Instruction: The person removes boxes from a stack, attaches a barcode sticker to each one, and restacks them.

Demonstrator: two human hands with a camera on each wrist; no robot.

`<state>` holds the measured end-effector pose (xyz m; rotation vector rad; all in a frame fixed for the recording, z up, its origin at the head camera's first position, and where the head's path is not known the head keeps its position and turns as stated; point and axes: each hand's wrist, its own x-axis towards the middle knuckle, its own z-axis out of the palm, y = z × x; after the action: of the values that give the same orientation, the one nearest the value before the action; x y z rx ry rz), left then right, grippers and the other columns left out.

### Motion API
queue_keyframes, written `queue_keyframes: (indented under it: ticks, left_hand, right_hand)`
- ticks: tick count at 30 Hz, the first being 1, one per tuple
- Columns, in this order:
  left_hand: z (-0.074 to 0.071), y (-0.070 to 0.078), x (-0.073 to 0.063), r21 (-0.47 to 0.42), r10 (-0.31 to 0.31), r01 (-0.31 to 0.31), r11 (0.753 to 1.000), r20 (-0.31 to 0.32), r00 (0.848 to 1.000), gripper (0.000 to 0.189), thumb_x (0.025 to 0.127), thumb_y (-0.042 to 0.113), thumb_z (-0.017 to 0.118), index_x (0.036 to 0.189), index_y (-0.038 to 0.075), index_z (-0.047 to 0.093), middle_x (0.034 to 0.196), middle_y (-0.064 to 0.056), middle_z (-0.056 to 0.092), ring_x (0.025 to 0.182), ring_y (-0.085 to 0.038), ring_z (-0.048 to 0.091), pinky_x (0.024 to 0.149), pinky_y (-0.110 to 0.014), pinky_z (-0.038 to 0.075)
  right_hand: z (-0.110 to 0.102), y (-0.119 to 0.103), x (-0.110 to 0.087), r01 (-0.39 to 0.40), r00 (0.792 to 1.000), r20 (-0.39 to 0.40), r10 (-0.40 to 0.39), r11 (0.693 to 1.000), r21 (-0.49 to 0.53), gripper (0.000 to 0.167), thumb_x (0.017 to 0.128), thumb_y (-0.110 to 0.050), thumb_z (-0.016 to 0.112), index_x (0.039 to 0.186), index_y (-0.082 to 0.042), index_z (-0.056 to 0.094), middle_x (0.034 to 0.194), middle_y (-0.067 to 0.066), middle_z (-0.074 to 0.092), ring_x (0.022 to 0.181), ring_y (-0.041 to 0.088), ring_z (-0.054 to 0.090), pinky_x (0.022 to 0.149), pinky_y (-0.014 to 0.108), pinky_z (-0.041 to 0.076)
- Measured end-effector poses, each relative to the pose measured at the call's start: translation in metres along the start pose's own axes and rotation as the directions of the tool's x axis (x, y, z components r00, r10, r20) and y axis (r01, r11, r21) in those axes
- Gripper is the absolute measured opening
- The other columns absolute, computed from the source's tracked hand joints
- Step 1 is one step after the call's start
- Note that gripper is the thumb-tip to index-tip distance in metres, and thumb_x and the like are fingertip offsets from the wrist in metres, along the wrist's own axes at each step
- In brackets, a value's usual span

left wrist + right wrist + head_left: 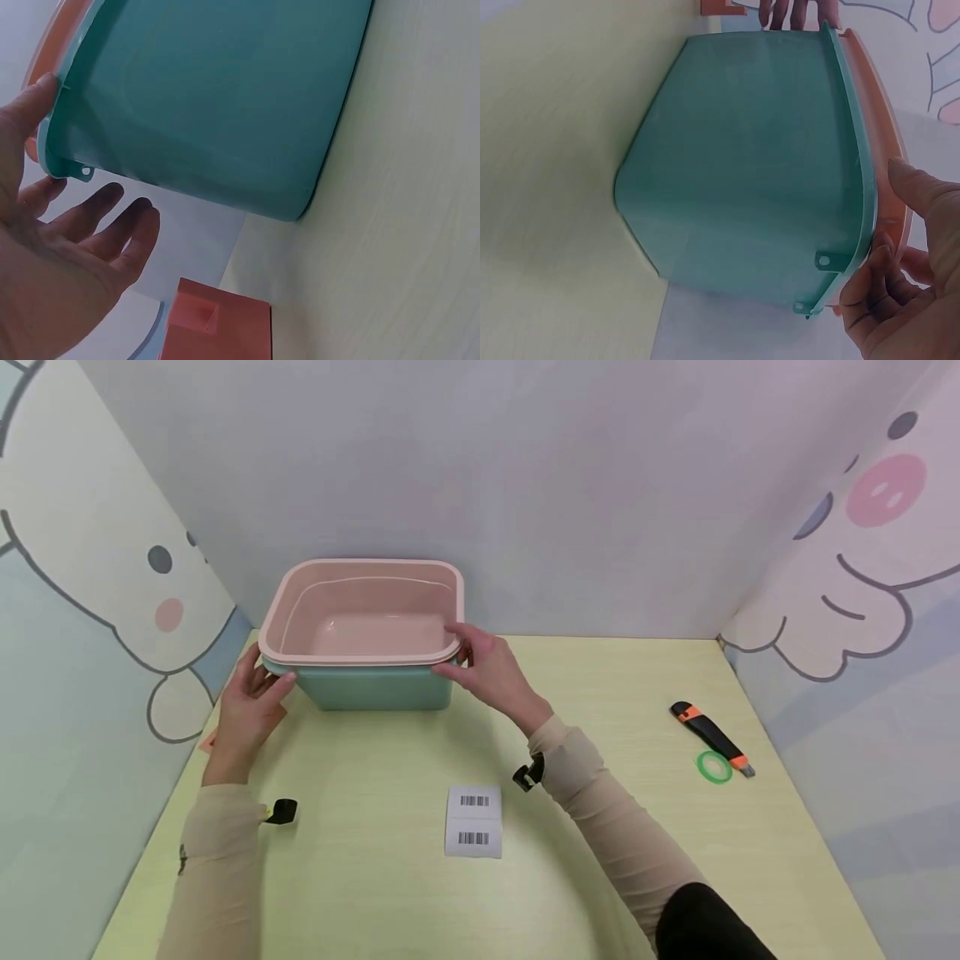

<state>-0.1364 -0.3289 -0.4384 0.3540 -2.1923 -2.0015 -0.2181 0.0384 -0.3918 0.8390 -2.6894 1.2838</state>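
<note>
A pink plastic bin [360,645] sits nested inside a teal bin [378,689], which stands on the table against the back wall. At its front left corner my left hand [251,706] holds the teal rim, thumb on the front and index fingertip beside a small lug; the other fingers hang spread below, as the left wrist view shows. My right hand [487,668] pinches the pink rim at the right corner, thumb on the outside and fingers tucked under it. In the right wrist view a strip of the pink bin [877,127] shows above the teal rim.
An orange-red box [217,322] lies by the left wall, partly behind my left hand. A white sheet with two barcodes [473,821] lies at the front middle. Right of it are a black and orange utility knife [708,732] and a green tape ring [714,767].
</note>
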Motion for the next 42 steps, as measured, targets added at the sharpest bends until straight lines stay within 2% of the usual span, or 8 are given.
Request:
queue_keyframes:
  ticks: [3,8,14,20,27,35,42]
  left_hand:
    - [0.003,-0.001,0.002,-0.005,0.009,-0.009,1.0,0.001,1.0,0.083,0.1,0.026,0.075,0.168,0.036,0.027,0.163,-0.007,0.045,0.13,-0.01,0.052,0.079,-0.012,0.049]
    - [0.009,-0.002,0.004,-0.1,0.01,-0.012,0.995,-0.02,1.0,0.081,0.099,0.021,0.077,0.166,0.036,0.034,0.144,0.003,0.055,0.119,-0.008,0.054,0.068,-0.014,0.047]
    - [0.012,-0.003,0.006,-0.133,0.008,-0.011,0.991,-0.024,1.0,0.08,0.098,0.018,0.077,0.165,0.035,0.036,0.144,0.004,0.056,0.12,-0.008,0.055,0.072,-0.013,0.048]
    - [0.011,-0.002,0.007,-0.111,0.004,-0.006,0.994,-0.016,1.0,0.082,0.098,0.019,0.078,0.165,0.035,0.035,0.142,0.005,0.057,0.12,-0.008,0.056,0.073,-0.014,0.049]
    - [0.011,-0.001,0.006,-0.131,0.0,-0.003,0.991,-0.025,1.0,0.082,0.097,0.017,0.079,0.164,0.035,0.037,0.135,0.008,0.061,0.113,-0.006,0.057,0.056,-0.017,0.042]
    - [0.013,0.001,0.004,-0.155,0.01,-0.015,0.988,-0.033,0.999,0.08,0.096,0.014,0.079,0.163,0.033,0.04,0.13,0.008,0.063,0.107,-0.007,0.058,0.054,-0.018,0.041]
    - [0.013,0.003,0.004,-0.141,0.013,-0.019,0.99,-0.043,0.999,0.08,0.095,0.014,0.08,0.163,0.032,0.041,0.129,0.008,0.063,0.108,-0.007,0.058,0.059,-0.016,0.044]
  right_hand:
    - [0.0,0.001,0.001,-0.004,1.0,0.0,0.004,1.0,0.011,0.064,0.09,-0.03,0.087,0.144,-0.006,0.061,0.091,0.007,0.066,0.078,0.017,0.057,0.069,0.028,0.045]
    - [0.003,0.003,0.003,0.009,1.0,-0.007,-0.009,1.0,0.009,0.054,0.089,-0.029,0.088,0.134,-0.007,0.068,0.093,0.005,0.067,0.081,0.017,0.06,0.071,0.028,0.048]
    - [0.006,0.005,0.005,0.027,0.999,-0.025,-0.027,1.0,-0.003,0.04,0.086,-0.029,0.09,0.116,-0.007,0.074,0.096,0.005,0.068,0.082,0.017,0.062,0.074,0.028,0.05]
    - [0.007,0.004,0.006,0.009,0.999,-0.048,-0.011,1.0,-0.026,0.034,0.084,-0.032,0.092,0.099,-0.011,0.069,0.091,0.008,0.067,0.08,0.017,0.061,0.071,0.029,0.048]
    - [0.008,0.001,0.007,-0.013,0.999,-0.051,0.01,0.998,-0.055,0.035,0.084,-0.034,0.091,0.096,-0.012,0.067,0.086,0.003,0.061,0.078,0.018,0.056,0.068,0.028,0.043]
    - [0.011,0.0,0.006,-0.026,0.997,-0.079,0.02,0.997,-0.078,0.036,0.084,-0.035,0.092,0.097,-0.012,0.068,0.086,0.003,0.061,0.077,0.018,0.055,0.068,0.028,0.042]
    - [0.014,0.001,0.004,-0.053,0.991,-0.121,0.049,0.998,-0.031,0.036,0.081,-0.032,0.094,0.098,-0.011,0.071,0.09,0.005,0.065,0.077,0.017,0.059,0.068,0.026,0.046]
